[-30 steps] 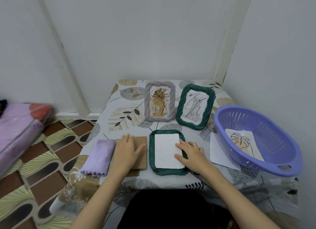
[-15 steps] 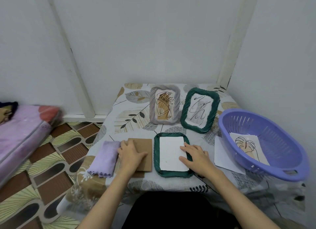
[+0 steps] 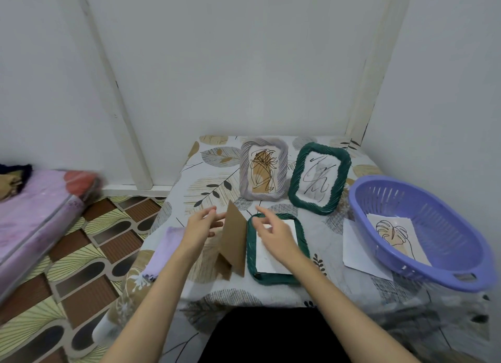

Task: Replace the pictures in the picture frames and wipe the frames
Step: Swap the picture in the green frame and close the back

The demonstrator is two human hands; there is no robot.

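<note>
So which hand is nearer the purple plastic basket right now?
Right. The right hand hovers over the flat-lying green woven frame, on the side toward the purple plastic basket. The left hand holds the brown cardboard backing, farther from it.

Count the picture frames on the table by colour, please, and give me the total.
Green frames: 2, one standing and one lying flat with white paper in it.
Grey frames: 1, standing.
Total: 3 frames.
</note>
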